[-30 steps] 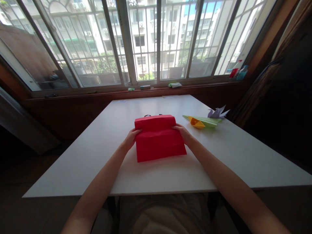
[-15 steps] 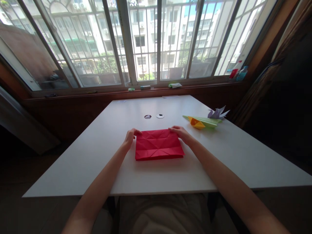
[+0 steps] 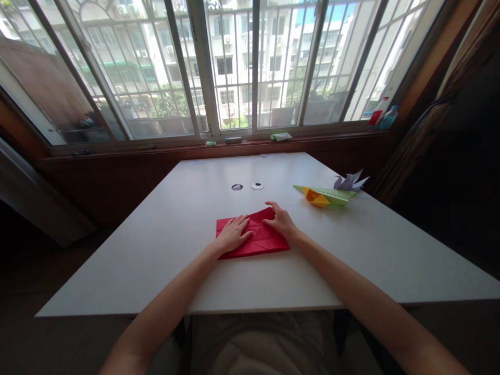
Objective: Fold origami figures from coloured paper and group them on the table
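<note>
A folded sheet of red paper (image 3: 269,241) with crossing crease lines lies on the white table in front of me. My left hand (image 3: 233,234) rests flat on its left half, fingers stretched forward and thumb pointing right. At the far right corner, my right hand (image 3: 279,219) has the paper between thumb and fingers. The thumb is on top, while the index finger reaches past the far edge. That corner looks slightly raised. Part of the paper is covered by both hands.
On the right of the white table (image 3: 156,250) sit an orange paper boat (image 3: 317,199), a green folded paper plane (image 3: 338,196) and a purple paper crane (image 3: 349,181). Two round holes (image 3: 257,186) are beyond the red paper. Small items (image 3: 280,137) line the window sill.
My left hand has moved from the paper's far left corner onto its top and flattened there. My right hand has shifted slightly left, its thumb now on top. The paper has turned a little.
</note>
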A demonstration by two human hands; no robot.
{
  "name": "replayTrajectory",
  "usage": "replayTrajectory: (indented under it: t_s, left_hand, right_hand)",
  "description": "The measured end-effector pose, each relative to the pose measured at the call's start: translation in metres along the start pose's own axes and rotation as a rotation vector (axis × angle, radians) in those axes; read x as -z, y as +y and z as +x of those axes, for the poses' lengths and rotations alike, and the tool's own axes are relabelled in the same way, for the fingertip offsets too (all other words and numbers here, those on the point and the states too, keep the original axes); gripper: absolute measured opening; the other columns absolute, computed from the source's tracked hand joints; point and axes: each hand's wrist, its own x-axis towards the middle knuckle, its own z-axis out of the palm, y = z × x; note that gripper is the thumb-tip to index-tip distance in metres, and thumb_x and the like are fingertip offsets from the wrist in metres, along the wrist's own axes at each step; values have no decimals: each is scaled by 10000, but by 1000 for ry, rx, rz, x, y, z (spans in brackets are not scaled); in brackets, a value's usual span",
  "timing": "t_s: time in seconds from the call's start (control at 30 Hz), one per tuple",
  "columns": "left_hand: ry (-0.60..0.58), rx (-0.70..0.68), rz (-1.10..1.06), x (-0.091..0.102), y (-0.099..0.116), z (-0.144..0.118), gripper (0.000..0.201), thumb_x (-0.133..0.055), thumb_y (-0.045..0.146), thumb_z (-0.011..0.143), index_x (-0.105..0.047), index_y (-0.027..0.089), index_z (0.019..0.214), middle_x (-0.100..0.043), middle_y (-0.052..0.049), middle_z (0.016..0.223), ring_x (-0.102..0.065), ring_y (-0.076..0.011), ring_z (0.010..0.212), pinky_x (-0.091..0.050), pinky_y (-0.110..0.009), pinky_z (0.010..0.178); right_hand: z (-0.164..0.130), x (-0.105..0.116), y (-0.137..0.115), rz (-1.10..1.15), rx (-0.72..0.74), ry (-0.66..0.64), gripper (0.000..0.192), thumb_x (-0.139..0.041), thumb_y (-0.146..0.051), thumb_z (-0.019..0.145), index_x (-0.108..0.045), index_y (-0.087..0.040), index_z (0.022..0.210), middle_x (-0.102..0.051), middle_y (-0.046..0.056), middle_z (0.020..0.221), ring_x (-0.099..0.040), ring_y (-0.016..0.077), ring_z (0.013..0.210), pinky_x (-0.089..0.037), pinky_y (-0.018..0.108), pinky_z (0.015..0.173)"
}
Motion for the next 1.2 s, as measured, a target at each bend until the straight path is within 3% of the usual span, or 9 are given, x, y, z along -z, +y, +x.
replayTrajectory:
  t_s: [0.2,0.3,0.43,0.53,0.63,0.8,0.9,1.07,1.2]
  left_hand:
    - [56,53,23,-1,-10,4,561,-315,477,829,-326,152,1286,-284,-90,1384,-199,-219,1290,-169,-385,1054]
    - [126,79,-11,-2,-14,7,479,-352,360,835,-365,120,1250,-352,-117,1344,-281,-211,1258,-213,-360,1042]
    - [188,148,-89,-1,-16,8,448,-318,211,833,-325,95,1265,-419,-128,1294,-389,-176,1191,-291,-313,1003]
    - [136,98,-45,0,-15,7,428,-274,226,851,-344,151,1266,-350,-94,1349,-322,-176,1237,-245,-347,1028]
    - [51,57,41,-1,-14,5,449,-261,368,864,-361,194,1266,-268,-61,1394,-212,-202,1287,-176,-392,1048]
    - [-19,35,88,-1,-15,4,593,-235,539,828,-271,212,1320,-224,-34,1411,-129,-205,1309,-132,-380,1058]
    - [-35,43,109,0,-18,5,580,-208,539,833,-267,229,1319,-208,-22,1416,-121,-201,1310,-132,-383,1054]
    - [-5,254,161,7,-29,6,589,-207,508,842,-249,166,1320,-219,-80,1410,-168,-217,1298,-163,-418,1033]
    - [112,322,184,18,-40,5,545,-304,504,817,-372,169,1241,-375,-107,1327,-314,-234,1222,-257,-375,986]
  right_hand:
    - [-6,-4,-13,134,188,-28,348,-512,-122,698,-542,-223,1030,-657,7,889,-610,140,797,-472,270,745]
    - [-9,-7,-17,174,305,-121,246,-467,-100,719,-612,-207,885,-660,9,858,-607,127,768,-472,255,733]
    - [-10,-6,-19,135,455,-283,249,-467,-45,679,-647,-194,765,-658,13,810,-592,136,785,-456,255,754]
    - [-9,-4,-19,112,481,-338,210,-485,-80,709,-655,-188,771,-653,27,832,-584,143,817,-443,260,780]
    - [-8,-6,-18,76,443,-322,174,-485,-149,766,-656,-181,754,-647,41,828,-584,141,798,-446,260,768]
    - [-9,-13,-17,-24,445,-239,183,-481,-180,789,-631,-184,893,-628,64,951,-561,168,893,-452,307,799]
    - [-10,-17,-17,-60,539,-286,283,-426,-148,814,-584,-206,1042,-584,51,1111,-497,174,1059,-402,338,914]
    - [-10,-18,-17,-116,538,-329,360,-397,-127,817,-529,-210,1141,-529,40,1204,-454,171,1136,-362,346,975]
    - [-10,-15,-18,-142,496,-323,366,-400,-120,810,-535,-213,1138,-544,42,1187,-469,179,1125,-364,353,974]
